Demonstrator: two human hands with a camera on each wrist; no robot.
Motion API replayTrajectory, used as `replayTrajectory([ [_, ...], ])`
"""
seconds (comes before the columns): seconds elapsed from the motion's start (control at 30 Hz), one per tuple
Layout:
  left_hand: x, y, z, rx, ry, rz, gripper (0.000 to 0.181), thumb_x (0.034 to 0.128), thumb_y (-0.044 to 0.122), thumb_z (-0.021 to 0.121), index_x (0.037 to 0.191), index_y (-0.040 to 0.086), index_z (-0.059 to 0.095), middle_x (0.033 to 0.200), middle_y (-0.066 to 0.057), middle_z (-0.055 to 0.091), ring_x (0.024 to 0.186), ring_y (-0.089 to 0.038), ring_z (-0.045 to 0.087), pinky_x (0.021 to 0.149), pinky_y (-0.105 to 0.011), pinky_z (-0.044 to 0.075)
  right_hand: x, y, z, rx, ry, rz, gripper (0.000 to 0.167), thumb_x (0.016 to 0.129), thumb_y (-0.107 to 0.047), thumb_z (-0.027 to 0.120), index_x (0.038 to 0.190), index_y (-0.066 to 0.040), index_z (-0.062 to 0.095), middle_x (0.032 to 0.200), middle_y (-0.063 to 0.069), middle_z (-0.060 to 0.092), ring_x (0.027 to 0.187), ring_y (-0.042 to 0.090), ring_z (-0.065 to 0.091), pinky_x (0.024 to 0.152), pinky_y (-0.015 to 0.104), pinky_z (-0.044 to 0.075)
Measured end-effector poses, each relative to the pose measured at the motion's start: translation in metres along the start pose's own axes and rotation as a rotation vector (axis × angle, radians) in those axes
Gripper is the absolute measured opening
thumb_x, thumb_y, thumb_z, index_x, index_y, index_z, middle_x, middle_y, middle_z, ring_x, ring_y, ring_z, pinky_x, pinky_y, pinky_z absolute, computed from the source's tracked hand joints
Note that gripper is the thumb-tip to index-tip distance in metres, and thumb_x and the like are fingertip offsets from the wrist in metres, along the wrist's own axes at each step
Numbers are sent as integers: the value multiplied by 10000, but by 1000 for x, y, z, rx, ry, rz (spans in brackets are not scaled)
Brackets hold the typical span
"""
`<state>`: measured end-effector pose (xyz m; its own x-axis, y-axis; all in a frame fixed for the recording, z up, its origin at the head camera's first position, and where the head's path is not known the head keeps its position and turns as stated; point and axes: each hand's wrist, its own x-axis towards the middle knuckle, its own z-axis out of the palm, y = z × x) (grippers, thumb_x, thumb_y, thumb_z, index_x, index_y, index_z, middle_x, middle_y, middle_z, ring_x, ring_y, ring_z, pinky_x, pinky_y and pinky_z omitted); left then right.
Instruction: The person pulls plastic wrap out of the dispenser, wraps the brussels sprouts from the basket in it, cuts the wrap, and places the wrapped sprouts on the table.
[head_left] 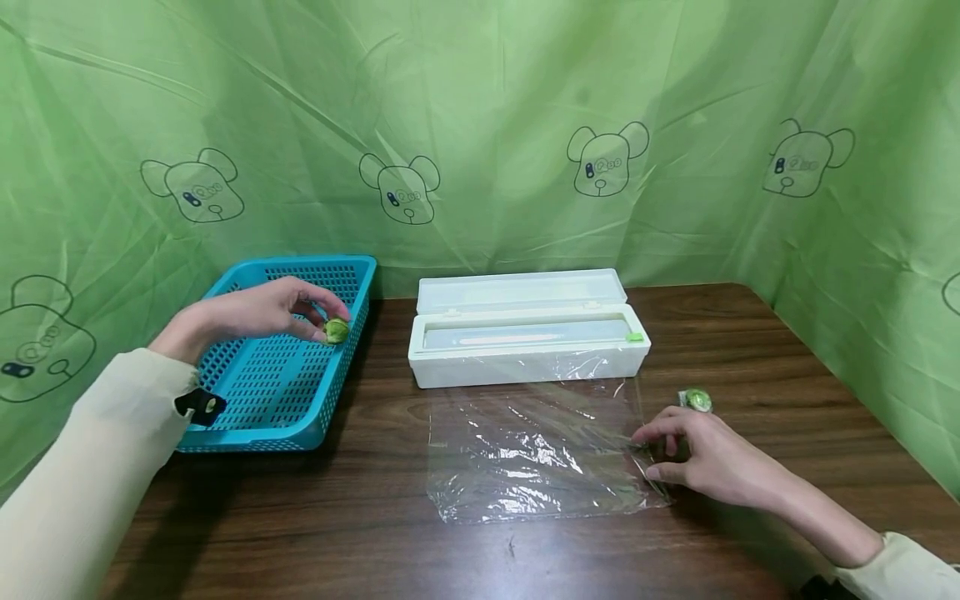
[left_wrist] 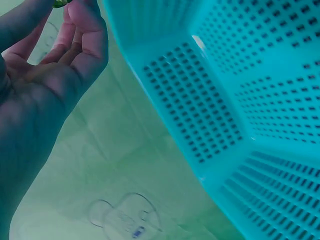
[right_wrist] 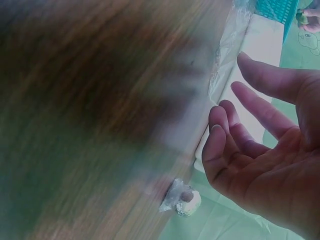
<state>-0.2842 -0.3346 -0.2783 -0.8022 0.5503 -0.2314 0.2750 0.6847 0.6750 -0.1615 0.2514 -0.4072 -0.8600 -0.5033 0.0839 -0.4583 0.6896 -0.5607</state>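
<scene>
Between thumb and fingertips, the left hand (head_left: 273, 312) pinches a small round green vegetable (head_left: 337, 331) above the right side of the blue basket (head_left: 273, 367). In the left wrist view only a sliver of that vegetable (left_wrist: 61, 3) shows at the top. A sheet of clear film (head_left: 525, 458) lies on the table, reaching from the front of a white box (head_left: 525, 368). At the film's right edge is the right hand (head_left: 716, 458), its thumb and fingers apart; in the right wrist view its fingers are loosely bent with nothing gripped.
A second green vegetable in clear wrap (head_left: 697, 400) sits on the wooden table (head_left: 750, 350) just behind the right hand; the right wrist view shows this wrapped piece (right_wrist: 186, 200) too. The white box's lid (head_left: 521, 292) stands raised at the back. Green cloth (head_left: 495, 100) hangs behind and beside the table.
</scene>
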Motion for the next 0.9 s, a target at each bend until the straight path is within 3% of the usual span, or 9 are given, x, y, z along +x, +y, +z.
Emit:
replayTrajectory([
  [0.3, 0, 38, 31, 47, -21, 75, 357, 957, 45, 768, 1292, 159, 719, 1214, -46, 703, 1104, -301, 620, 865, -414, 568, 0, -1, 0, -1, -3, 1, 367, 833, -211, 906, 1163, -121, 774, 944, -82, 614, 807, 69, 529, 650, 259, 445],
  [0.5, 5, 57, 58, 54, -47, 176, 357, 956, 21, 760, 1281, 162, 721, 1126, -34, 702, 1001, -279, 633, 793, -364, 559, 0, -1, 0, -1, 2, -13, 367, 830, -196, 906, 1162, -113, 774, 942, -80, 619, 802, 70, 536, 649, 259, 450],
  [0.9, 8, 92, 114, 60, -103, 322, 355, 965, -10, 733, 1273, 167, 723, 1125, 16, 643, 999, -204, 636, 879, -366, 579, -1, 1, 0, -8, 10, -44, 364, 825, -192, 913, 1156, -112, 782, 944, -92, 626, 792, 63, 539, 648, 255, 450],
])
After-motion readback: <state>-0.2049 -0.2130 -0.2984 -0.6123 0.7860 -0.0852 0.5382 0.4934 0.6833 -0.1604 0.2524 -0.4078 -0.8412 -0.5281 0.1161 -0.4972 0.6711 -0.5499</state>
